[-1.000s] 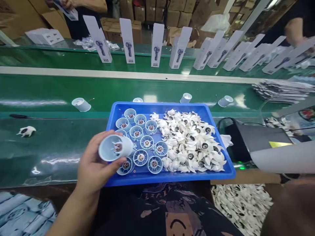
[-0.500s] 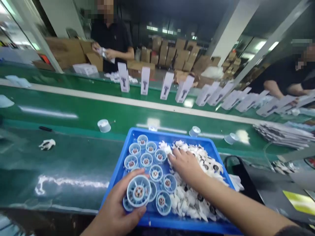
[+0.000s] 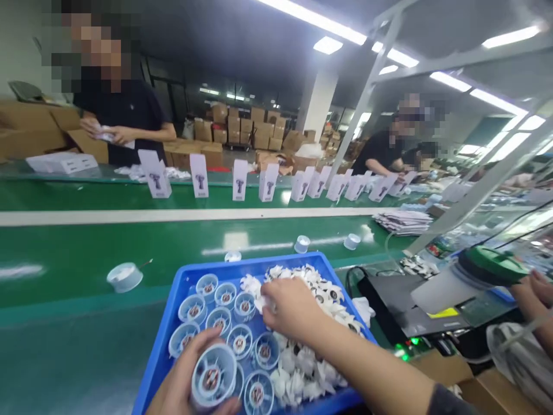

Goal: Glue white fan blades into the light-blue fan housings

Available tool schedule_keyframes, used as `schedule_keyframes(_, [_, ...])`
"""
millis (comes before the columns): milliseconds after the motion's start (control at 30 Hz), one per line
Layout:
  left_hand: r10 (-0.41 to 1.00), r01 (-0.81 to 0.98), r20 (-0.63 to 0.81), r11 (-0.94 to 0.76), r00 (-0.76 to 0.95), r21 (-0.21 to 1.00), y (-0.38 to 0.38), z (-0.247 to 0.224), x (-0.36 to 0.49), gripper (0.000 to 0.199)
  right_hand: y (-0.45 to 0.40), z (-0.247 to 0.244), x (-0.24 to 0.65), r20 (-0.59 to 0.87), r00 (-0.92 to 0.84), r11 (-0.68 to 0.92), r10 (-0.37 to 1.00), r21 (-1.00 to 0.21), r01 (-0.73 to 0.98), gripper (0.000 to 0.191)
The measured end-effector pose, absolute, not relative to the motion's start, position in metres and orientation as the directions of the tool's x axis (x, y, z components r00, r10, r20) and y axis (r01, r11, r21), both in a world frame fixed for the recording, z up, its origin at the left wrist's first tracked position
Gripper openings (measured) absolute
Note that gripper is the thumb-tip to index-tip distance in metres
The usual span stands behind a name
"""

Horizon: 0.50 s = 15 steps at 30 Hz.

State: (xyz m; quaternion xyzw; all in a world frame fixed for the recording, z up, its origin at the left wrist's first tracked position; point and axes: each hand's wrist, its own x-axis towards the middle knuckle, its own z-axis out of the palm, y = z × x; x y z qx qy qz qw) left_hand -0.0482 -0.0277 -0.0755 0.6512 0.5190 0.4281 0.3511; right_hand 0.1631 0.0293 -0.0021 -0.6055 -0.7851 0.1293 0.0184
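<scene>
My left hand (image 3: 185, 374) is wrapped round a clear round housing (image 3: 213, 376) with a copper-coloured centre, held above the front left of a blue tray (image 3: 170, 288). Several similar housings (image 3: 239, 341) stand in the tray's left half. White finned impellers (image 3: 302, 369), some with dark centres, are heaped in the right half. My right hand (image 3: 289, 305) is over the upper part of that heap, its fingers closed and bent down beside a white impeller (image 3: 251, 284). Whatever lies between its fingertips is hidden.
Beyond the tray, more housings (image 3: 125, 277) sit on the green belt (image 3: 78, 248). White boxes (image 3: 199, 176) stand in a row behind. People work across the line; at right, another person's hand is near a green-lidded container (image 3: 458, 276).
The view has turned right and up, so the tray appears lower and further left. My right hand's fingers, spread over the impellers before, are now drawn together. My left hand still holds its housing.
</scene>
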Motion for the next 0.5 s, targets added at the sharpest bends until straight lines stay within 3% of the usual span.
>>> schedule_keyframes(133, [0.941, 0.526, 0.189, -0.315, 0.279, 0.79, -0.034, -0.048, -0.039, 0.046, 0.001, 0.016, 0.167, -0.081, -0.449, 0.317, 0.89, -0.599, 0.736, 0.022])
schedule_keyframes(200, [0.901, 0.52, 0.231, -0.405, 0.367, 0.752, -0.031, -0.037, -0.031, 0.029, -0.011, 0.016, 0.167, 0.07, -0.532, 0.422, 0.844, -0.699, 0.578, 0.021])
schedule_keyframes(300, [0.874, 0.526, 0.278, -0.466, 0.399, 0.711, -0.029, -0.031, -0.022, 0.023, -0.025, 0.01, 0.166, 0.289, -0.564, 0.604, 0.774, -0.605, 0.518, 0.022])
schedule_keyframes(400, [0.872, 0.563, 0.297, -0.48, 0.388, 0.673, -0.034, -0.033, -0.019, 0.028, -0.031, 0.007, 0.163, 0.269, -0.586, 0.638, 0.765, -0.446, 0.628, 0.021])
schedule_keyframes(500, [0.855, 0.574, 0.353, -0.518, 0.38, 0.634, -0.039, -0.037, -0.02, 0.025, -0.03, 0.006, 0.159, 0.262, -0.573, 0.628, 0.777, -0.404, 0.666, 0.02])
